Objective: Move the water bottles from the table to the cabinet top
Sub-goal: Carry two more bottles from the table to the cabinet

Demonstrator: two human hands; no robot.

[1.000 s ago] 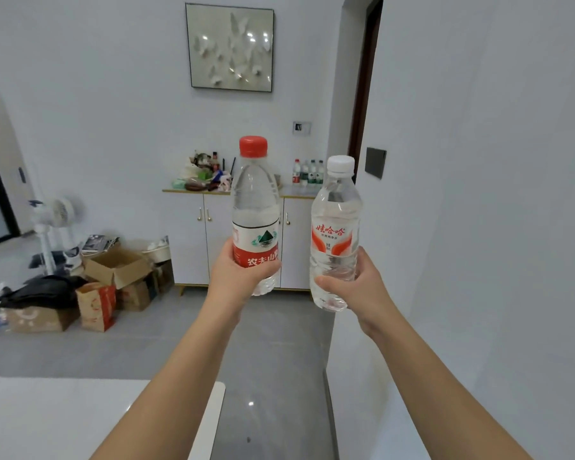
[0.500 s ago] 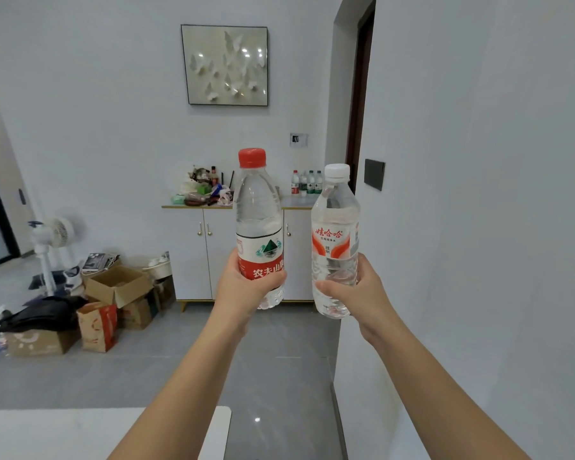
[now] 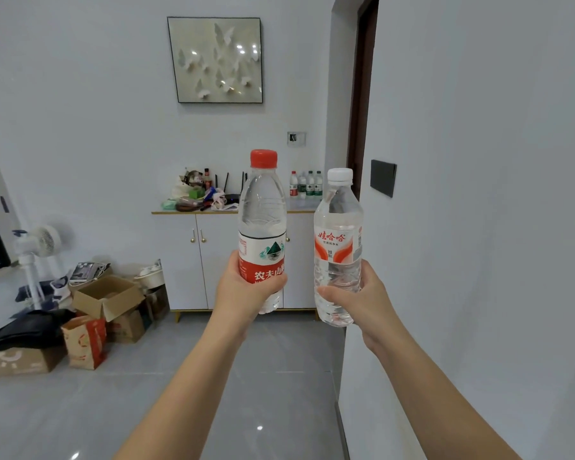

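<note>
White two-door cabinet (image 3: pixel 233 260) against the far wall, well apart across bare grey floor; its top is half cluttered, with a clear patch by the small bottles (image 3: pixel 306 184) already there. Cardboard boxes (image 3: pixel 108 297) and a white fan (image 3: pixel 35 257) sit left, off the path (wall corner close on the right). Left hand (image 3: pixel 246 290) wraps the red-capped clear plastic bottle (image 3: pixel 263 227); right hand (image 3: pixel 362 300) grips the white-capped clear bottle (image 3: pixel 337 247). Best carried upright, set down one at a time.
</note>
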